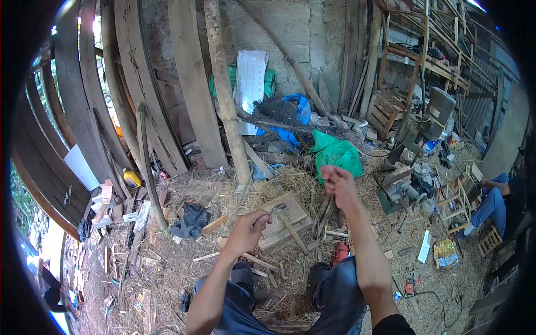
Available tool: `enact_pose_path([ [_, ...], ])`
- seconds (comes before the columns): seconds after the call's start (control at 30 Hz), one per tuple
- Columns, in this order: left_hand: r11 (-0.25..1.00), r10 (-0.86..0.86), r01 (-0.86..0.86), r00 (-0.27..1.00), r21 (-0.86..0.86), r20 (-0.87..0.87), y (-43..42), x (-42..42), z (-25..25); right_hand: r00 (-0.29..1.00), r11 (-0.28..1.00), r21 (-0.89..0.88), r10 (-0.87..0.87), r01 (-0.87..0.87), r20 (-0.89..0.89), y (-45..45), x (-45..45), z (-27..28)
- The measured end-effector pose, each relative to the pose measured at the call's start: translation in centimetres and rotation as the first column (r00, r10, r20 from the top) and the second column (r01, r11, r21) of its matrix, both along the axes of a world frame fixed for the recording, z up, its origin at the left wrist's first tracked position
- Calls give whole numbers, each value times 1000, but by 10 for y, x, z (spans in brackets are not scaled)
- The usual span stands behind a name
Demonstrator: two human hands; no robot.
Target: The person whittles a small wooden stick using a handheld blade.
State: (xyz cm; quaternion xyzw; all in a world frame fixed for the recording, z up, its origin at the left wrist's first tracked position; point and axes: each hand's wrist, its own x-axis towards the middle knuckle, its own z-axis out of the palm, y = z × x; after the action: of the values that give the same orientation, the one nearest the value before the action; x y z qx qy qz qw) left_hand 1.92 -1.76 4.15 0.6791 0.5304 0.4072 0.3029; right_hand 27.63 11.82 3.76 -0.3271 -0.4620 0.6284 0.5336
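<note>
My left hand (248, 232) is closed, thumb against curled fingers, just left of a wooden block (269, 236) on the ground. Whatever it pinches, if anything, is too small to make out. My right hand (341, 188) is raised higher and farther right, its fingers bent together in front of a green plastic sheet (334, 151). I cannot make out anything in its grip. Between the hands, a hammer (293, 231) with a wooden handle lies across the block, its metal head near the top left. A small wooden frame (336, 234) stands right of the block.
A red cylinder (340, 253) lies by my right knee. A black plastic bag (191, 220) and wood scraps litter the straw-covered ground. A wooden post (224, 100) rises ahead. At far right sits another person in blue trousers (490, 211), beside a slatted wooden stool (453, 205).
</note>
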Motion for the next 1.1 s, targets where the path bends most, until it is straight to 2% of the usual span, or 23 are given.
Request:
enact_pose_path([
  [0.07,998,0,-1,1000,56,11,-4,-7,-1,984,988,16,-154,156,-88,8,20,-5],
  [0.1,999,-11,11,1000,50,-1,-6,-12,-1,985,988,18,-149,151,-87,13,34,-9],
  [0.17,999,-13,14,1000,50,-14,-7,-21,-4,943,955,-39,-296,294,-149,22,52,-15],
  [0.2,1000,5,-7,999,25,46,-4,-26,-11,945,957,-34,-290,288,-153,19,49,-17],
  [0.27,999,30,-31,994,9,107,3,-30,-14,975,977,-22,-212,214,62,7,42,-20],
  [0.3,997,76,-75,991,-13,114,4,-27,-13,977,978,-16,-206,207,62,3,31,-16],
  [0.33,992,124,-121,985,-36,122,5,-25,-13,920,973,148,-215,175,327,-4,12,-11],
  [0.37,991,134,-131,983,-34,126,7,-24,-13,788,951,295,-253,96,561,-11,-6,-7],
  [0.4,985,170,-168,982,-30,87,11,-24,-11,789,951,298,-247,85,562,-16,-20,-4],
  [0.47,976,216,-215,975,-27,56,14,-22,-8,764,768,632,-466,101,445,-28,-43,4],
  [0.53,931,356,-317,901,183,-249,14,-19,-8,737,760,648,-465,48,491,-45,-61,21],
  [0.57,929,362,-325,901,178,-241,15,-17,-11,705,753,658,-469,4,532,-50,-65,25],
  [0.6,917,368,-302,893,259,-260,16,-16,-14,704,754,657,-463,-8,540,-46,-65,18],
  [0.63,900,374,-273,884,339,-281,17,-15,-17,680,728,679,-449,-97,579,-39,-67,5],
  [0.67,900,378,-279,883,336,-279,18,-16,-18,655,698,692,-438,-184,616,-34,-67,-7],
  [0.7,906,377,-282,878,316,-297,19,-17,-19,655,699,690,-434,-188,618,-34,-67,-10],
  [0.77,910,378,-286,871,301,-313,22,-21,-18,534,745,574,-350,-339,770,-33,-66,-15],
  [0.8,919,359,-281,887,278,-290,21,-25,-16,534,743,575,-349,-342,770,-33,-65,-18],
  [0.87,925,345,-279,900,257,-266,22,-30,-13,589,783,455,-143,-424,795,-34,-64,-26],
  [0.97,937,282,-220,935,270,-217,18,-33,-7,612,814,471,-189,-341,768,-39,-74,-27],
  [1.03,942,274,-182,901,280,-336,17,-32,-9,613,829,465,-199,-310,765,-46,-78,-13],
  [1.1,952,233,-158,928,261,-289,21,-32,-13,612,844,457,-210,-280,763,-47,-78,-11],
])
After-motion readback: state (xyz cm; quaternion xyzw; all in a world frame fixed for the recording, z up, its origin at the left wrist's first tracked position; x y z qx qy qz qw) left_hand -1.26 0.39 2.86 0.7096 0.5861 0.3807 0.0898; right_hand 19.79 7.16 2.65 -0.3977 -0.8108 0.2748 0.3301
